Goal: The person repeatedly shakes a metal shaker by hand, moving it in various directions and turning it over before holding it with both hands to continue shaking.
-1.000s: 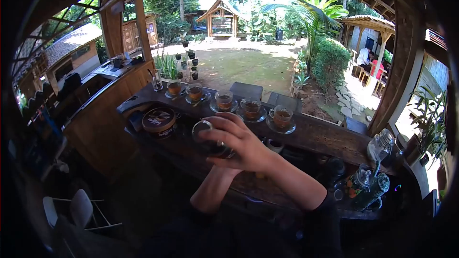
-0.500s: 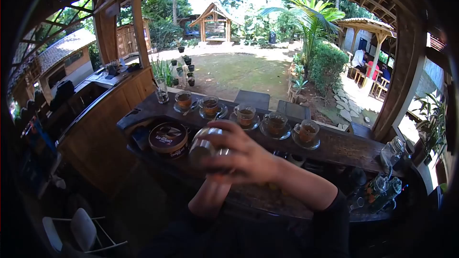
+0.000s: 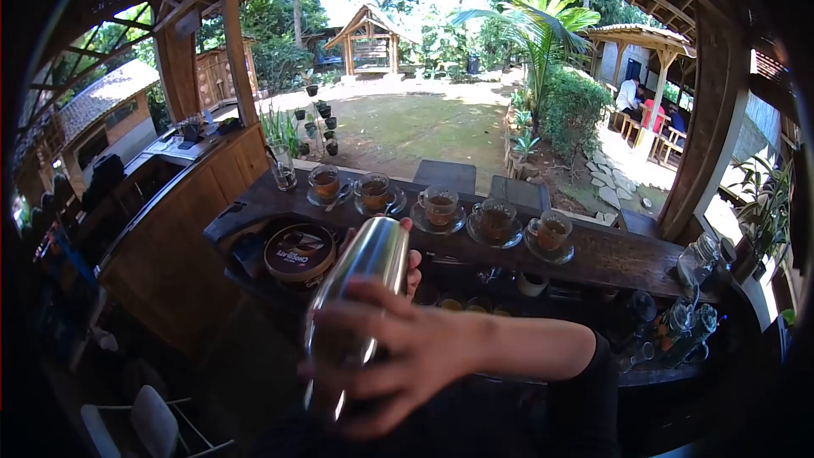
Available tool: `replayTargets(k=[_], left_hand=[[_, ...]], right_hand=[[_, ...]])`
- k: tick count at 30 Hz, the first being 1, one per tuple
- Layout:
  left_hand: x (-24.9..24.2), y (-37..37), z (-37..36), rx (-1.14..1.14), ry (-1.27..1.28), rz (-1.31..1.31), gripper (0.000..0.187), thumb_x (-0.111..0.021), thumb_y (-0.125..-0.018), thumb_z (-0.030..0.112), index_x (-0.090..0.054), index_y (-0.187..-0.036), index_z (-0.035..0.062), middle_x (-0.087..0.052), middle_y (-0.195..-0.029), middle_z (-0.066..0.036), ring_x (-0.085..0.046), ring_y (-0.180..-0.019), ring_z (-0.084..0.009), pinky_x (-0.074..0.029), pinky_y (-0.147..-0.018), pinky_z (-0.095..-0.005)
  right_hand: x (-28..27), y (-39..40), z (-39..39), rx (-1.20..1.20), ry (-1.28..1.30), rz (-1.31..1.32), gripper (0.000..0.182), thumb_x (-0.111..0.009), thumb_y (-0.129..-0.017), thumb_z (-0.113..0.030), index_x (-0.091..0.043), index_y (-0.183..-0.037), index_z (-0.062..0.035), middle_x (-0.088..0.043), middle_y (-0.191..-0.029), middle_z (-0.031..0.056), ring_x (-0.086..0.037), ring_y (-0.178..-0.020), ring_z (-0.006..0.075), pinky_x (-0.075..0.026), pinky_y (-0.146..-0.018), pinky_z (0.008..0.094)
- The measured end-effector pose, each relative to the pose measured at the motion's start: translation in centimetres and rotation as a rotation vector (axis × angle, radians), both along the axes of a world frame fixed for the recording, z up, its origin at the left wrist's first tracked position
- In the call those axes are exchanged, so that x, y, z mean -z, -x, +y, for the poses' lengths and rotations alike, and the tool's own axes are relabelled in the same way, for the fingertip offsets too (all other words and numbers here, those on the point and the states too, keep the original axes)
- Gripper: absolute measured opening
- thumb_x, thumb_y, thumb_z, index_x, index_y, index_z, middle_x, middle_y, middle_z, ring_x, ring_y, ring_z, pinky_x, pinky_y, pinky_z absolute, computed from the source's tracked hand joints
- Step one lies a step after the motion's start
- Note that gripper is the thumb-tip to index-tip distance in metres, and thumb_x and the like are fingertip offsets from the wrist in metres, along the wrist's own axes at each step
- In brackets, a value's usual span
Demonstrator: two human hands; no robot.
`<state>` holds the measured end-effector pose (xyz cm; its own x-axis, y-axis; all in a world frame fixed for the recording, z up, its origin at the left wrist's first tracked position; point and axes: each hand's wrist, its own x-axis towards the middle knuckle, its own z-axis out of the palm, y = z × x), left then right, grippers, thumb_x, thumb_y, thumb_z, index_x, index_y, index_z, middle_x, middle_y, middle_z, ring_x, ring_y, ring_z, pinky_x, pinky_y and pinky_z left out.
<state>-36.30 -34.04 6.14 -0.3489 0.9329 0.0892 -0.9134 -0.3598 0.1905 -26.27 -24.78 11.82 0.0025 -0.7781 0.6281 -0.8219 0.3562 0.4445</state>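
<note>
A shiny metal cocktail shaker (image 3: 375, 259) is tilted in front of me, its upper end leaning away to the right. My right hand (image 3: 394, 348) is wrapped around the lower part, its fingers blurred by motion. Behind the shaker my left hand (image 3: 414, 275) grips it, with only some fingertips showing past the right edge; the rest is hidden. Beyond the shaker, glass cups of brown drink stand on saucers along the counter, among them a cup (image 3: 440, 206) and another cup (image 3: 373, 192). To the left of the shaker sits a round brown chocolate tub (image 3: 298, 253).
The dark wooden counter (image 3: 627, 271) runs across in front of me. Glass jars (image 3: 699, 259) stand at its right end, and a tall glass (image 3: 283, 168) at its left. A white chair (image 3: 154, 420) is at lower left. People (image 3: 651, 110) sit under a far shelter.
The shaker has swung from a foreshortened position to a long, upward tilt, its lower end nearer me. My right hand has moved down and toward me with it.
</note>
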Motion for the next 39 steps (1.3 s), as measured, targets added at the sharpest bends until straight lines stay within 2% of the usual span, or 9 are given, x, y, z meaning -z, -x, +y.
replayTargets(k=[2,5,8,15,22,28,31,35,39], left_hand=[[2.8,1.1,3.2,-0.139,-0.874,0.371,0.063,-0.045,-0.085,0.058,-0.028,-0.137,0.0257,-0.038,-0.129,-0.022,-0.047,-0.104,-0.0352,-0.046,-0.084,-0.0479],[3.6,1.8,0.4,0.141,-0.247,0.044,0.061,-0.047,-0.085,0.057,-0.030,-0.134,0.0251,-0.038,-0.130,-0.018,-0.047,-0.104,-0.0368,-0.046,-0.086,-0.0501],[3.4,-0.5,-0.4,0.136,-0.336,0.079,0.057,-0.046,-0.086,0.055,-0.033,-0.133,0.0246,-0.041,-0.127,-0.017,-0.046,-0.106,-0.0374,-0.045,-0.087,-0.0506],[2.9,-2.4,3.7,0.146,-0.485,0.180,0.047,-0.044,-0.089,0.048,-0.040,-0.128,0.0218,-0.048,-0.118,-0.014,-0.045,-0.109,-0.0357,-0.044,-0.088,-0.0497],[3.6,-7.8,10.1,-0.274,-0.088,0.209,0.041,-0.053,-0.088,0.036,-0.045,-0.123,0.0158,-0.054,-0.116,-0.008,-0.054,-0.106,-0.0207,-0.048,-0.085,-0.0398],[0.3,-13.0,8.9,0.004,-0.926,0.497,0.053,-0.045,-0.088,0.053,-0.035,-0.132,0.0247,-0.035,-0.128,-0.011,-0.047,-0.101,-0.0395,-0.048,-0.079,-0.0498],[2.7,-14.1,11.0,0.118,-0.719,0.434,0.053,-0.046,-0.088,0.051,-0.039,-0.130,0.0201,-0.030,-0.136,-0.009,-0.042,-0.113,-0.0359,-0.050,-0.077,-0.0436],[8.1,-17.6,17.2,0.049,0.048,0.168,0.046,-0.039,-0.093,0.041,-0.047,-0.123,0.0061,-0.060,-0.107,-0.007,-0.061,-0.095,-0.0176,-0.052,-0.080,-0.0334],[2.8,-23.4,18.5,0.231,-0.239,0.350,0.050,-0.041,-0.093,0.041,-0.042,-0.127,0.0049,-0.050,-0.124,-0.016,-0.049,-0.116,-0.0265,-0.041,-0.096,-0.0428]], right_hand=[[0.2,-1.8,-0.9,-0.061,-0.105,-0.040,0.045,-0.063,-0.071,-0.021,-0.045,-0.110,-0.0358,-0.045,-0.128,0.0021,-0.043,-0.115,0.0429,-0.039,-0.085,0.0608],[-0.3,-0.2,1.2,-0.038,0.067,-0.045,0.050,-0.065,-0.070,-0.018,-0.046,-0.111,-0.0392,-0.047,-0.126,0.0033,-0.043,-0.114,0.0421,-0.039,-0.086,0.0591],[1.1,2.7,4.7,0.095,0.522,-0.397,0.050,-0.069,-0.067,-0.017,-0.053,-0.115,-0.0228,-0.046,-0.123,0.0102,-0.044,-0.111,0.0385,-0.041,-0.089,0.0476],[-1.3,-8.1,1.5,-0.201,-0.092,-0.016,0.040,-0.067,-0.075,-0.021,-0.050,-0.109,-0.0328,-0.049,-0.122,0.0041,-0.046,-0.112,0.0402,-0.040,-0.085,0.0580],[0.7,-6.8,8.5,0.071,0.750,-0.253,0.045,-0.068,-0.070,-0.020,-0.052,-0.112,-0.0218,-0.047,-0.120,0.0108,-0.045,-0.109,0.0391,-0.039,-0.088,0.0498],[0.1,-17.7,4.8,-0.043,-0.021,0.114,0.032,-0.061,-0.075,-0.029,-0.048,-0.104,-0.0316,-0.047,-0.124,-0.0011,-0.043,-0.118,0.0394,-0.032,-0.090,0.0647],[0.5,-17.9,9.1,0.044,0.132,0.011,0.042,-0.067,-0.070,-0.022,-0.048,-0.103,-0.0389,-0.048,-0.124,0.0009,-0.046,-0.113,0.0379,-0.032,-0.090,0.0652],[6.6,-17.5,18.6,0.371,0.878,-0.370,0.085,-0.083,-0.060,-0.013,-0.029,-0.125,-0.0138,-0.044,-0.115,0.0155,-0.048,-0.110,0.0280,-0.040,-0.092,0.0380],[1.4,-27.1,15.4,0.092,0.705,0.137,0.066,-0.082,-0.060,-0.017,-0.045,-0.115,-0.0229,-0.045,-0.118,0.0136,-0.047,-0.111,0.0370,-0.043,-0.090,0.0562]])
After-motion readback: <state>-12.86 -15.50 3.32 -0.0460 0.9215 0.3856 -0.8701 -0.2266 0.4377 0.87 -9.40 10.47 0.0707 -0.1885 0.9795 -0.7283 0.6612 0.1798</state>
